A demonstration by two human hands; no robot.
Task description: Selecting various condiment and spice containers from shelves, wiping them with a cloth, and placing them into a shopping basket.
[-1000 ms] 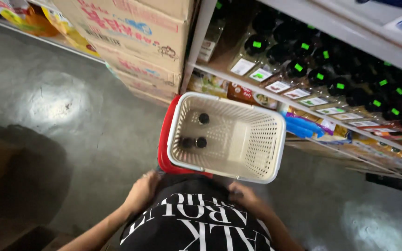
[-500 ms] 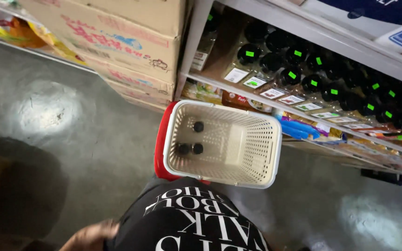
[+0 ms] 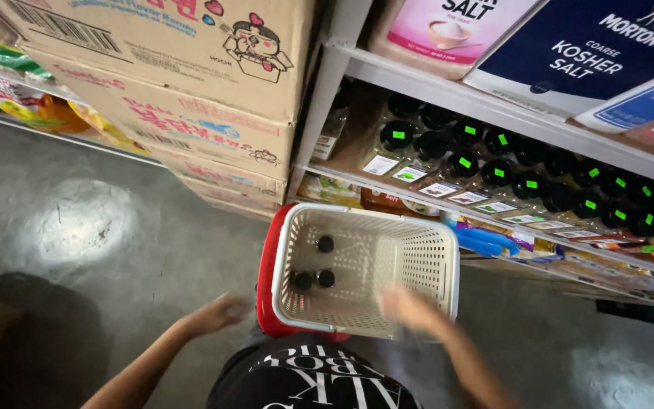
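Three dark-capped bottles point(image 3: 316, 270) in one white basket point(image 3: 425, 227), both hands (blurred) empty, fingers spread.

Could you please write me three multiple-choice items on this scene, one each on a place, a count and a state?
1. Where does the basket sit? A on the shelf; B on the floor by the shelves; C on a box
2. How many bottles lie in it? A one; B three; C six
3. The right hand is: A over the basket, blurred; B gripping a box; C out of view

Answers: 1 B, grey floor shows around it. 2 B, three dark caps. 3 A, it hovers above the rim.
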